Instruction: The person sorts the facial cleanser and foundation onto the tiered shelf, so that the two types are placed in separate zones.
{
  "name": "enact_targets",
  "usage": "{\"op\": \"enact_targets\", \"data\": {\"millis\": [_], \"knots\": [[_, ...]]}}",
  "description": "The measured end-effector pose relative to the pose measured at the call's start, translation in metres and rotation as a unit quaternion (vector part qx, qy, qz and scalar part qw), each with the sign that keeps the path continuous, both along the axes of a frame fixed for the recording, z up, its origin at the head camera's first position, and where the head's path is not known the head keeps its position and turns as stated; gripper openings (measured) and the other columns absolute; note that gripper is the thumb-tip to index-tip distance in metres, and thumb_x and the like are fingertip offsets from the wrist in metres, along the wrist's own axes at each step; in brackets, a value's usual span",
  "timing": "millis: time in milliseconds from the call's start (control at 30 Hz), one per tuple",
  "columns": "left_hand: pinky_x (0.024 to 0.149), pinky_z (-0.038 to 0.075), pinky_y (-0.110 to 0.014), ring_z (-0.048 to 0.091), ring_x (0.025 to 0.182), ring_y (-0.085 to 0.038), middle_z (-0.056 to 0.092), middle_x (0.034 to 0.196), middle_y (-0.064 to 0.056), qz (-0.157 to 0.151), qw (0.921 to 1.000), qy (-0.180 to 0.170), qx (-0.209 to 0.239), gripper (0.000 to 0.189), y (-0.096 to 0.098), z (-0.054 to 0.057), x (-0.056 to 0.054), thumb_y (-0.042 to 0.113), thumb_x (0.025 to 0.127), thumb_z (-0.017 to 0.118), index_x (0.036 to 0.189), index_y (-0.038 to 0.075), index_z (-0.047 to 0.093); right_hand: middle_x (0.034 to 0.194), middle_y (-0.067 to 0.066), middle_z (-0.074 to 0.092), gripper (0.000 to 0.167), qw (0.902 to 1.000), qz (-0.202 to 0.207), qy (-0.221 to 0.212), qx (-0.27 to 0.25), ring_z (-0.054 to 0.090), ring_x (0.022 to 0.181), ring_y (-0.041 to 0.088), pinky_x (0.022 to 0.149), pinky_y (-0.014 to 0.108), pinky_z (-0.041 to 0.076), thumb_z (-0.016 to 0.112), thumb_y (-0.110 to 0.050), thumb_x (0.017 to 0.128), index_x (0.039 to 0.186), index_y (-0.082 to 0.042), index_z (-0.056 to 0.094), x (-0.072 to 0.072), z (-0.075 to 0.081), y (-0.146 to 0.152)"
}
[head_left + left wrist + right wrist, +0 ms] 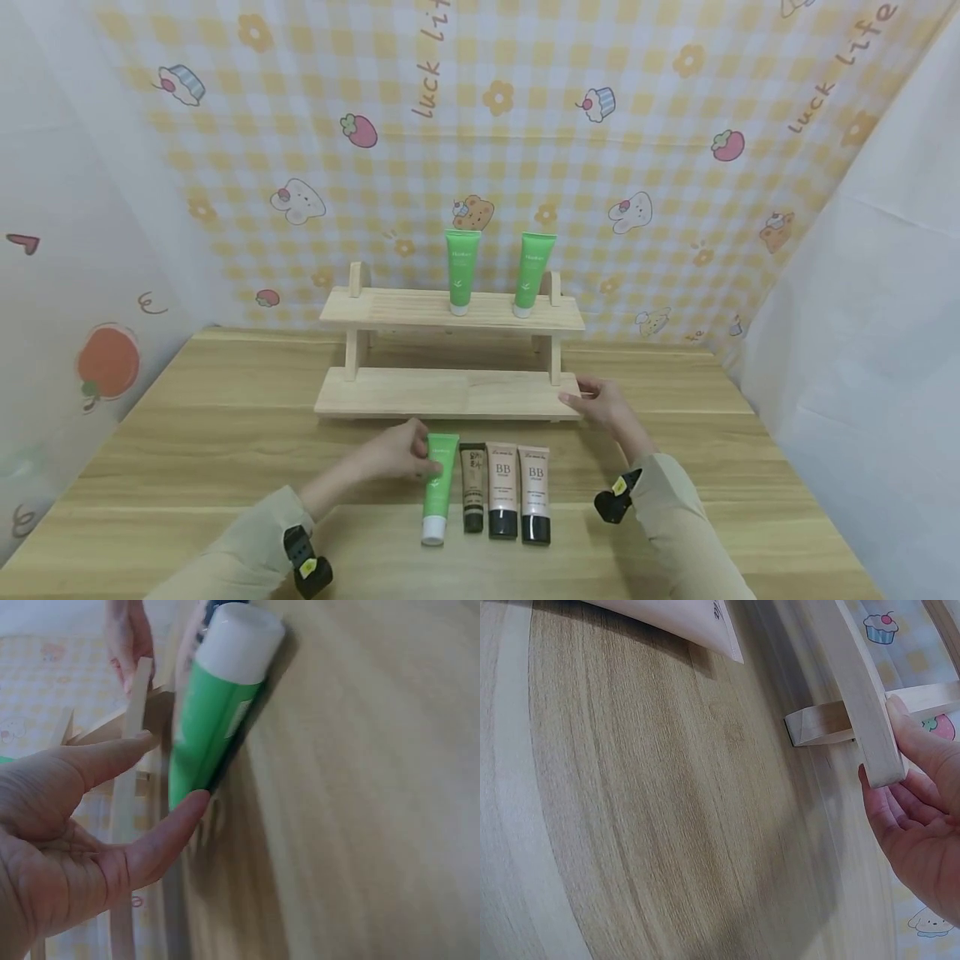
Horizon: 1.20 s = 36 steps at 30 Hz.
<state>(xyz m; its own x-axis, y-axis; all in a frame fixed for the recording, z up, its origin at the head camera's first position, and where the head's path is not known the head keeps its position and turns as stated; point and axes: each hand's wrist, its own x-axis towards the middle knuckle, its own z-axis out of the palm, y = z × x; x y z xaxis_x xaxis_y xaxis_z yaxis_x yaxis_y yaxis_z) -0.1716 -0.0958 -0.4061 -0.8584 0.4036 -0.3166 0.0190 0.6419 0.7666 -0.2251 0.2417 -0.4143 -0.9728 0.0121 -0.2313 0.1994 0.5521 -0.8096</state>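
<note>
A green tube with a white cap [437, 500] lies on the table at the left end of a row of tubes. My left hand [405, 454] is at its upper left side; in the left wrist view its thumb and finger are spread apart, one fingertip right at the edge of the green tube [214, 712]. With thumb and fingers my right hand [600, 404] pinches the right end of the lower board of a two-tier wooden shelf [420, 392]. In the right wrist view the thumb is on one face of that board [874, 742], the fingers around the other.
Two green tubes [462, 271] stand on the upper board, caps down. Right of the lying green tube are a dark, narrow tube [473, 487] and two pinkish BB cream tubes [503, 492] with black caps. A checked cloth [487, 167] hangs behind the table [247, 417].
</note>
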Motion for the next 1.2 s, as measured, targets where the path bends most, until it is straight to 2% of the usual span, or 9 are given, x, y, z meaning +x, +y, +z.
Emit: {"op": "enact_targets", "data": {"millis": [100, 267, 333, 467, 533, 633, 867, 1200], "knots": [[0.075, 0.056, -0.034, 0.060, 0.086, -0.019, 0.058, 0.104, -0.015, 0.016, 0.9998, 0.005, 0.003, 0.079, 0.003, -0.006, 0.003, 0.020, 0.069, 0.078, 0.129, -0.010, 0.036, 0.132, 0.025, 0.047, 0.064, 1.0000, 0.000, 0.003, 0.000, 0.052, 0.116, 0.036, 0.094, 0.040, 0.049, 0.064, -0.030, 0.085, 0.134, 0.003, 0.039, 0.000, 0.000, 0.001], [0.074, 0.056, -0.033, 0.061, 0.085, -0.020, 0.059, 0.104, -0.019, 0.043, 0.9987, 0.006, 0.029, 0.085, 0.010, -0.014, 0.007, 0.016, 0.065, 0.079, 0.130, -0.014, 0.031, 0.131, 0.025, 0.048, 0.063, 1.0000, 0.003, 0.007, -0.002, 0.052, 0.115, 0.036, 0.093, 0.038, 0.050, 0.063, -0.029, 0.086, 0.134, 0.004, 0.039, 0.000, 0.001, 0.001], [0.070, 0.057, -0.032, 0.061, 0.080, -0.019, 0.060, 0.099, -0.019, 0.045, 0.9978, -0.002, 0.050, 0.079, 0.013, -0.015, 0.009, 0.013, 0.066, 0.078, 0.126, -0.015, 0.034, 0.131, 0.025, 0.048, 0.063, 1.0000, 0.004, 0.008, -0.004, 0.052, 0.115, 0.036, 0.092, 0.038, 0.050, 0.063, -0.028, 0.086, 0.134, 0.004, 0.038, 0.000, 0.001, 0.001], [0.062, 0.057, -0.029, 0.063, 0.071, -0.017, 0.063, 0.087, -0.016, 0.030, 0.9954, -0.030, 0.085, 0.052, 0.017, -0.015, 0.010, 0.008, 0.072, 0.073, 0.112, -0.013, 0.046, 0.132, 0.025, 0.047, 0.064, 1.0000, 0.004, 0.004, -0.004, 0.051, 0.116, 0.037, 0.093, 0.038, 0.050, 0.062, -0.029, 0.086, 0.135, 0.004, 0.037, 0.000, 0.001, 0.001], [0.059, 0.058, -0.028, 0.064, 0.068, -0.017, 0.063, 0.082, -0.014, 0.019, 0.9946, -0.042, 0.092, 0.038, 0.018, -0.015, 0.011, 0.007, 0.075, 0.070, 0.104, -0.011, 0.051, 0.132, 0.025, 0.047, 0.064, 1.0000, 0.000, 0.002, -0.005, 0.051, 0.116, 0.037, 0.094, 0.039, 0.049, 0.062, -0.029, 0.086, 0.135, 0.003, 0.038, 0.000, 0.001, 0.001], [0.058, 0.058, -0.028, 0.065, 0.067, -0.017, 0.063, 0.080, -0.013, 0.013, 0.9947, -0.053, 0.087, 0.030, 0.019, -0.015, 0.011, 0.007, 0.077, 0.068, 0.098, -0.009, 0.054, 0.133, 0.025, 0.046, 0.064, 1.0000, -0.002, 0.000, -0.003, 0.050, 0.117, 0.037, 0.095, 0.040, 0.048, 0.062, -0.029, 0.086, 0.135, 0.003, 0.037, 0.001, 0.001, 0.001], [0.058, 0.058, -0.027, 0.064, 0.065, -0.016, 0.062, 0.079, -0.013, 0.017, 0.9954, -0.056, 0.076, 0.030, 0.017, -0.015, 0.012, 0.008, 0.078, 0.067, 0.099, -0.010, 0.053, 0.135, 0.025, 0.044, 0.065, 1.0000, 0.001, 0.003, 0.001, 0.050, 0.117, 0.037, 0.094, 0.038, 0.049, 0.062, -0.028, 0.086, 0.136, 0.003, 0.036, 0.000, 0.000, 0.001], [0.059, 0.058, -0.029, 0.064, 0.066, -0.017, 0.061, 0.083, -0.015, 0.042, 0.9918, -0.061, 0.104, 0.033, 0.014, -0.018, 0.016, 0.003, 0.079, 0.066, 0.102, -0.013, 0.050, 0.133, 0.025, 0.046, 0.064, 0.9999, 0.003, 0.008, 0.006, 0.052, 0.115, 0.037, 0.092, 0.038, 0.050, 0.063, -0.029, 0.086, 0.135, 0.004, 0.037, 0.000, 0.000, 0.000]]}}
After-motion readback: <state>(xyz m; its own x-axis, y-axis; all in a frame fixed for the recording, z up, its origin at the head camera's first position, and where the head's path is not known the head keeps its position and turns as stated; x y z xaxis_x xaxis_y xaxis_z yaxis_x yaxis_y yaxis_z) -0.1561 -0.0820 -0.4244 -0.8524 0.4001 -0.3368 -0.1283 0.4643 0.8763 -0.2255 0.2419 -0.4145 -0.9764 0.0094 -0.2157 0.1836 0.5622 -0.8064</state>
